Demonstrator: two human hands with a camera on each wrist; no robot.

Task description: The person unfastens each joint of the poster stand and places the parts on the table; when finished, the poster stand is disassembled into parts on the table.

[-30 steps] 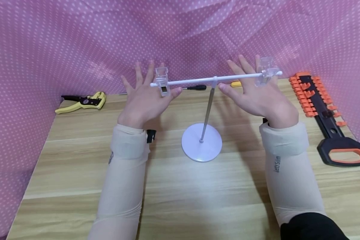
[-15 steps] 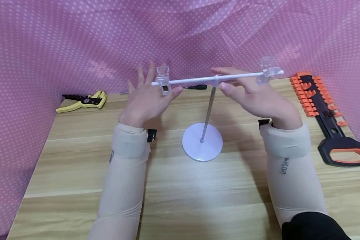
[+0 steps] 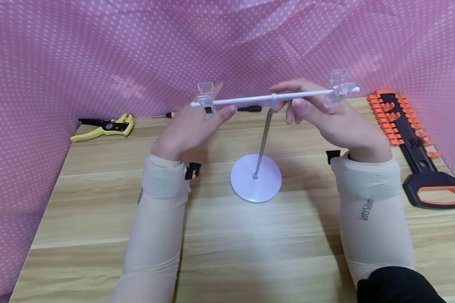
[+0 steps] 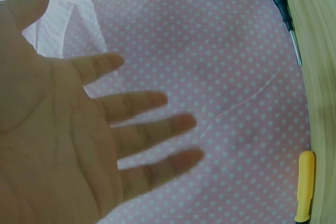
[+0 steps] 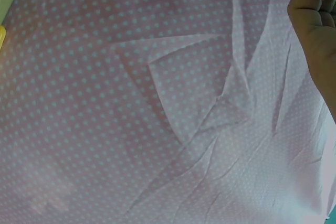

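A white display stand has a round base, a thin metal post and a white crossbar. One clear plastic clip sits at the bar's left end and another at its right end. My left hand appears beyond the left clip, which covers part of it. In the left wrist view its palm faces the camera, fingers apart and holding nothing. Behind the bar's right half, my right hand has loosely bent fingers and holds nothing. Only its edge enters the right wrist view.
Yellow and black wire strippers lie at the back left of the wooden table. A black-handled screwdriver and a yellow handle lie along the back edge. A black rail with orange clips lies at right. Pink dotted cloth surrounds the table.
My right hand has gone from spread fingers to loosely bent ones, its wrist moving slightly right. The left hand's fingers have turned and now show less in the head view. The stand remains in place.
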